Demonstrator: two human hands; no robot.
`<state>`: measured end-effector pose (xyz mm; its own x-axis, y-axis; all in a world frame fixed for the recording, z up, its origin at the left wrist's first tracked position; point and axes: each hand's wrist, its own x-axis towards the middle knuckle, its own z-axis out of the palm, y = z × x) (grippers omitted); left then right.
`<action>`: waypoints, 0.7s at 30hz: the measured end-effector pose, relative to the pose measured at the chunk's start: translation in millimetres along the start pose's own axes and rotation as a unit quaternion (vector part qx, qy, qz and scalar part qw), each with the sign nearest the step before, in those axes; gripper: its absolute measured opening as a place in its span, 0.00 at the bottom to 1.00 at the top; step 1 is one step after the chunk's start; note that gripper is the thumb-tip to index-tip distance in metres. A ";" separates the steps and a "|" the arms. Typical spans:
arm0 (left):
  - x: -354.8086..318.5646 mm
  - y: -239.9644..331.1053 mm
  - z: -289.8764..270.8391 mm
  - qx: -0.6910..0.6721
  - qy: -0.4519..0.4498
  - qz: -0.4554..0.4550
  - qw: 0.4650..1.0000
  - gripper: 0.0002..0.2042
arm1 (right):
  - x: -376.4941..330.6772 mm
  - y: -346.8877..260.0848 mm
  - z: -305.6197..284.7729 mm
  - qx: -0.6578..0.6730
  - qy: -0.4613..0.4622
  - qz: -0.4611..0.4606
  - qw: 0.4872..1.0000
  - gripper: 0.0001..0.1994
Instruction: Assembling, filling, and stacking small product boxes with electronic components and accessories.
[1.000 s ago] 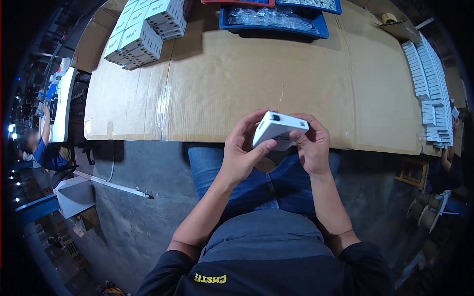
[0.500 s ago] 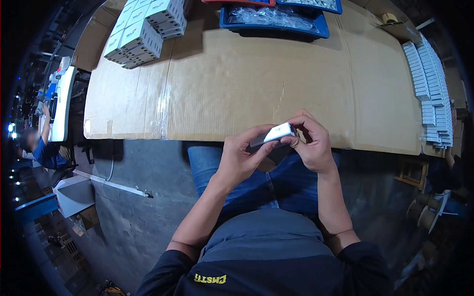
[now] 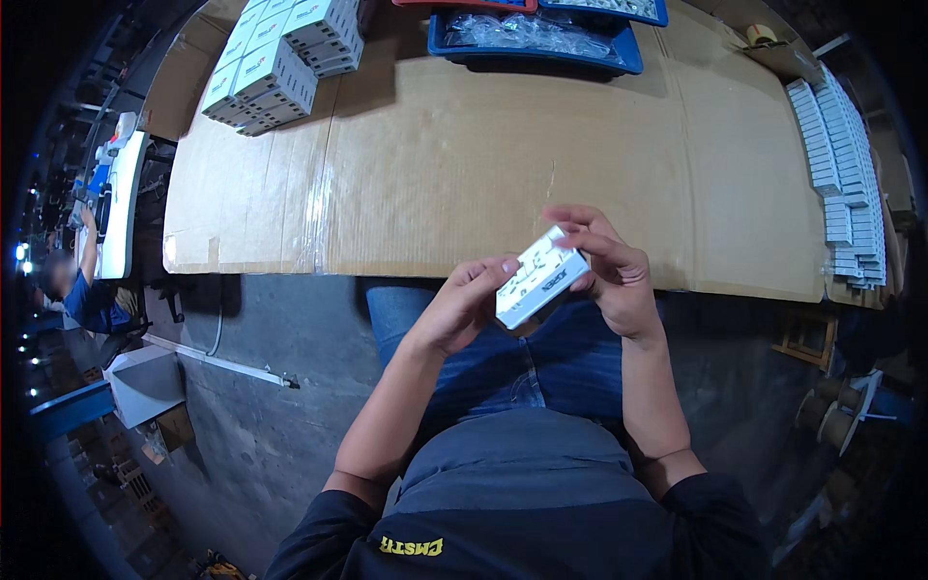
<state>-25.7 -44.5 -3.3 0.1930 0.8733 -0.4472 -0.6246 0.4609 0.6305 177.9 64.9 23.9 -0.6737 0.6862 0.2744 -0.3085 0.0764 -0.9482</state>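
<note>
White cardboard, a small flat rectangular carton [image 3: 539,277], sits between both hands just in front of the near edge of the surface, above the person's blue-jeaned lap. The left hand [image 3: 462,304] grips its lower left end, thumb tip pressed on the top face and fingers curled beneath. The right hand [image 3: 607,266] clamps the upper right end, fingers bent over the far edge and thumb behind it. The carton is tilted, its long side running from 7 o'clock up to 1 o'clock; the dark markings on its face are too small to make out.

Outward from there lies the brown corrugated cardboard-covered surface [image 3: 503,164], its sheets joined by a strip of clear tape at about 10 o'clock from the hands. At 11 o'clock, far off, stands one stack of white printed boxes [image 3: 280,63]; roughly nine tops show, but the stack is cut by the top edge. At 12 o'clock one blue plastic tray of clear bagged parts [image 3: 536,39] is fully seen, with two further trays, one red and one blue, clipped at the rim. At 2 o'clock runs one long row of flat white cartons [image 3: 839,164], too tightly packed to count. A roll of tape [image 3: 762,34] sits at 1 o'clock. At 9 o'clock, well apart, another person in a blue top [image 3: 82,290] is partly hidden in shadow.
</note>
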 end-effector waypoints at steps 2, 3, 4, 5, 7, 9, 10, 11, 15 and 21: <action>2.7 -5.3 9.4 -0.106 0.054 0.056 0.991 0.22 | 3.0 2.5 6.8 -0.026 0.113 0.006 0.993 0.26; 4.2 -5.4 13.1 -0.106 0.053 0.057 0.991 0.22 | 2.3 2.9 4.8 -0.027 0.114 0.005 0.993 0.26; 4.0 -4.3 17.4 -0.040 0.098 0.103 0.989 0.21 | 0.5 3.4 2.1 -0.013 0.152 0.066 0.986 0.27; 4.7 -3.3 20.8 0.026 0.142 0.150 0.978 0.19 | -1.0 3.4 0.7 0.001 0.189 0.128 0.974 0.29; 6.9 -6.0 26.9 0.070 0.154 0.196 0.966 0.18 | -5.9 0.4 5.9 0.026 0.176 0.134 0.975 0.32; 4.9 -12.8 35.2 0.163 0.187 0.258 0.934 0.19 | -9.7 -4.9 16.8 -0.092 0.149 0.187 0.967 0.37; 1.2 -14.0 38.0 0.215 0.178 0.244 0.929 0.20 | -11.4 1.8 18.8 -0.097 0.134 0.191 0.967 0.42; -1.6 -14.9 43.0 0.254 0.182 0.217 0.925 0.21 | -11.1 0.3 21.4 -0.098 0.138 0.190 0.967 0.42; -14.0 -10.4 57.9 0.326 0.147 0.196 0.913 0.27 | -13.3 4.9 14.0 -0.092 0.129 0.190 0.969 0.43; -87.1 42.6 119.2 0.136 -0.147 0.077 0.977 0.12 | -26.6 0.8 -45.7 -0.055 0.180 0.156 0.970 0.37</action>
<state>21.1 -82.2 138.1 0.3465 0.9248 -0.1571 -0.4469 0.3100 0.8391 226.3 79.8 8.5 -0.4383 0.8949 -0.0839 -0.0409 -0.1131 -0.9927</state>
